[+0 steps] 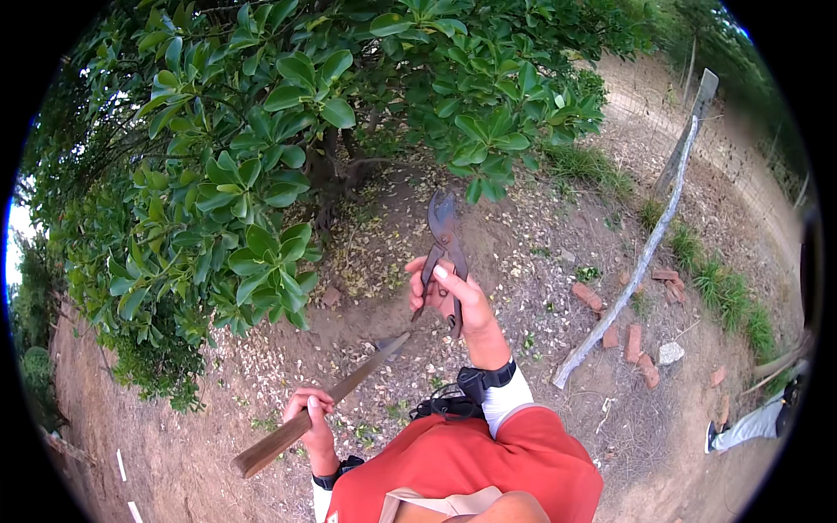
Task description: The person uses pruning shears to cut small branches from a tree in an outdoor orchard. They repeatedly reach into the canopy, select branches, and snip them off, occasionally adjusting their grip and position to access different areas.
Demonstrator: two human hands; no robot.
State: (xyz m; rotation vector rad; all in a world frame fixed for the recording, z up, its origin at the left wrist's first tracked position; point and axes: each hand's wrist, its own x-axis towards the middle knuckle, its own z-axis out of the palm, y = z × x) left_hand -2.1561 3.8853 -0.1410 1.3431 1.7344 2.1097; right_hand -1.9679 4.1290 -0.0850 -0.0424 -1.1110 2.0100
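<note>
My right hand (458, 294) is closed around the handles of rusty metal pruning shears (444, 238), whose head points away from me towards the bush. Lower left, my left hand (311, 418) grips a long wooden handle (281, 441). That handle runs up and to the right, narrowing towards a greyish metal piece (391, 346) low over the ground; its exact form is hard to tell. A large bush with broad glossy green leaves (281, 183) fills the upper left, its dark trunk (332, 163) partly covered by foliage. The shears are apart from the leaves.
A pale crooked pole (644, 261) leans on a post (706, 85) at the right, near a wire fence. Red bricks (633, 343) and a whitish stone (671, 353) lie beside it. Fallen leaves cover the soil. Another person's leg (745, 428) shows at the far right.
</note>
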